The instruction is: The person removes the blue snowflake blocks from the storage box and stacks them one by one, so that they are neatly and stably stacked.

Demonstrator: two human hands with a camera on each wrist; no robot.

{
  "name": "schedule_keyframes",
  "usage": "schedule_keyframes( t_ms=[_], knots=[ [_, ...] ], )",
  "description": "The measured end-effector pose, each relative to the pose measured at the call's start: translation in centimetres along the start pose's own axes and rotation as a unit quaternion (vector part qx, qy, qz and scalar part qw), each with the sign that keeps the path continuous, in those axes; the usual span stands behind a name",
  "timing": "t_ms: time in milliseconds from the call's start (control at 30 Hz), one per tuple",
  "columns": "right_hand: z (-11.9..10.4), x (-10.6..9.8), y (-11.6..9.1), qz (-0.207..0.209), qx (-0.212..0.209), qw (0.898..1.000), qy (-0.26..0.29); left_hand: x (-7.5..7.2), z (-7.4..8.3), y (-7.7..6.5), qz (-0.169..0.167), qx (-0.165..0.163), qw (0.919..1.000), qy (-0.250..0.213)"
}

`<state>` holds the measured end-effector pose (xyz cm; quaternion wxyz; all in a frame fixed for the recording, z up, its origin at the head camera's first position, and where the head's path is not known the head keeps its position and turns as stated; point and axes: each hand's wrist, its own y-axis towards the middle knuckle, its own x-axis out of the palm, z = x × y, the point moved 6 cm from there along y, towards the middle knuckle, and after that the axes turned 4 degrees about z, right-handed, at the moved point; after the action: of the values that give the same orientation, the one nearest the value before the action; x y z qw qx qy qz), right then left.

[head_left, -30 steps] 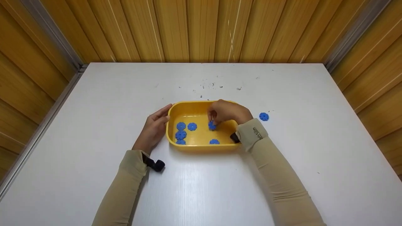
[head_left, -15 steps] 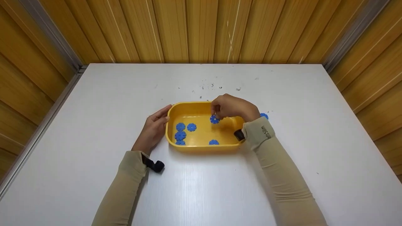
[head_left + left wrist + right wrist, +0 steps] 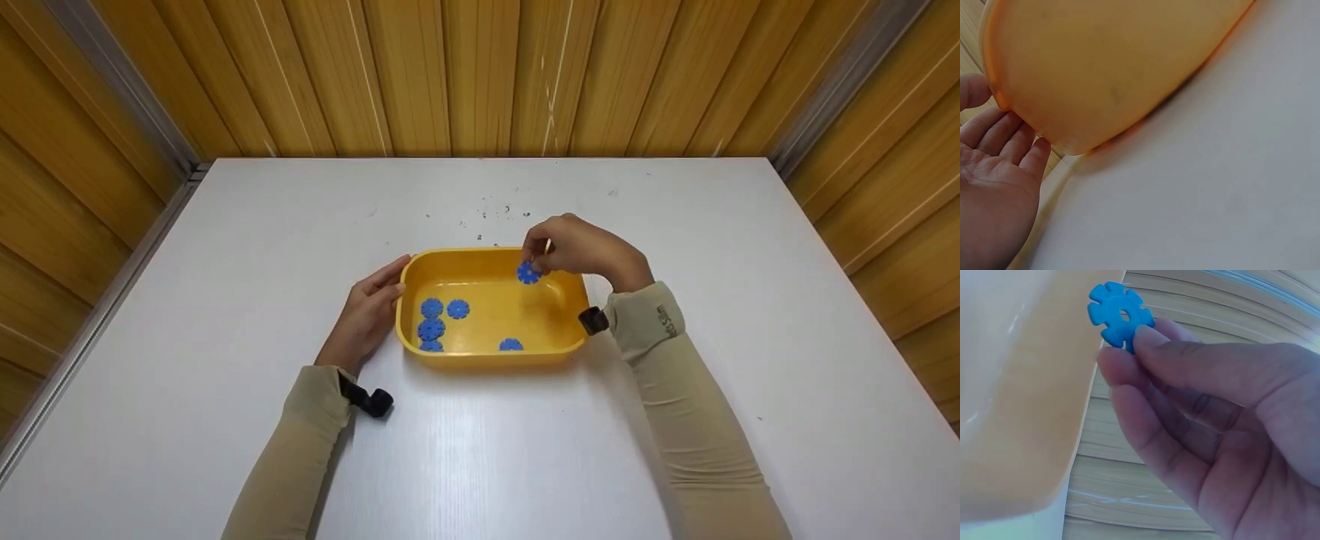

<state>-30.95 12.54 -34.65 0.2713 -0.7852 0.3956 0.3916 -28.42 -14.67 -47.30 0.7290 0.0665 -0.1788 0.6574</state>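
My right hand (image 3: 581,244) pinches a blue notched plastic disc (image 3: 1114,312) between thumb and fingertips. The disc has a hole in its centre and is held above the far right part of a yellow plastic tub (image 3: 495,359). Inside the tub, several similar blue discs (image 3: 431,328) lie in the left part, some overlapping, and one disc (image 3: 511,344) lies by the near wall. My left hand (image 3: 365,315) holds the tub's left end, thumb at the rim and fingers against the outer wall (image 3: 1112,84).
The tub stands on a white table (image 3: 480,465) with small dark marks near its far side. Wood-patterned panels (image 3: 480,75) rise behind and at both sides. A small black camera (image 3: 379,403) sits at the left wrist, another (image 3: 593,321) at the right.
My right hand has lifted its disc and moved it right and away from me. The loose disc on the table at right is now hidden behind that arm. The left hand stays put.
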Motion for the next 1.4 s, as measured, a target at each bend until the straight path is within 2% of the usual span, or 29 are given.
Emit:
schedule_keyframes(
  t_ms=[300,700,867,1067,1400],
  knots=[
    [2.0,-1.3,-1.4,0.047,-0.004,0.999,0.014,0.0,-0.1,-0.1,-0.009,0.009,0.9999,-0.006],
    [5.0,-2.6,-3.4,0.086,0.061,0.994,0.04,-0.1,0.1,0.0,-0.008,0.006,0.9999,-0.006],
    [6.0,-2.9,-4.2,0.1,0.073,0.991,0.044,-0.3,0.1,0.0,-0.001,0.004,1.0,-0.007],
    [7.3,-3.0,-5.1,0.112,0.083,0.989,0.048,-0.3,0.1,0.1,-0.008,0.008,0.9999,0.0],
    [10.0,-2.8,-6.1,0.118,0.119,0.984,0.059,-0.1,0.1,0.1,-0.01,0.009,0.9997,-0.022]
  ],
)
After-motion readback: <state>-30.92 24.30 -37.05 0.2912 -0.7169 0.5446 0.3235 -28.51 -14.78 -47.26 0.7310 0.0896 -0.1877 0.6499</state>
